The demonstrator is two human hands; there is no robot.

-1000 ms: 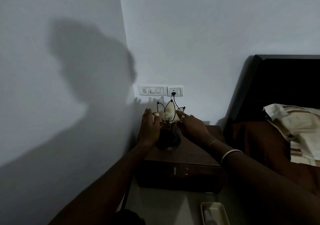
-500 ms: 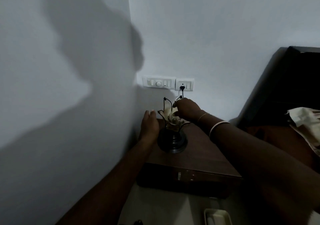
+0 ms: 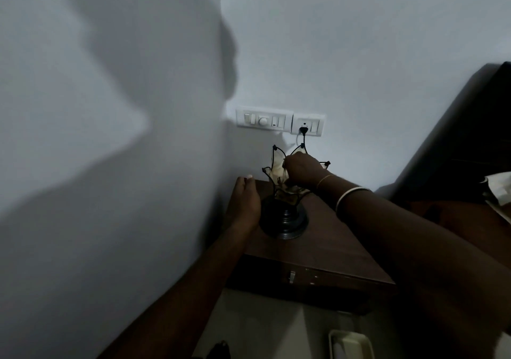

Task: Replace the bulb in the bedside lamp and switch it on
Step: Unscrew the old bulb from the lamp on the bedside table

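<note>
The bedside lamp stands unlit on the wooden bedside table (image 3: 331, 245), with a dark round base (image 3: 286, 221) and a pale petal-shaped shade (image 3: 276, 162) edged in black wire. My right hand (image 3: 302, 169) reaches down into the shade from above with its fingers closed where the bulb sits. The hand hides the bulb itself. My left hand (image 3: 244, 201) lies flat on the table against the left side of the base, holding nothing. The lamp's black plug (image 3: 304, 130) sits in the wall socket just above.
A white switch panel (image 3: 264, 120) is on the wall to the left of the socket. The lamp stands close to the wall corner at left. A dark headboard (image 3: 456, 137) and a pillow (image 3: 500, 190) are at right. A pale tray (image 3: 351, 343) lies on the floor below.
My right hand has gone from beside the shade up over it and down into it. My left hand has slid lower, from the shade to the base. The view has moved closer.
</note>
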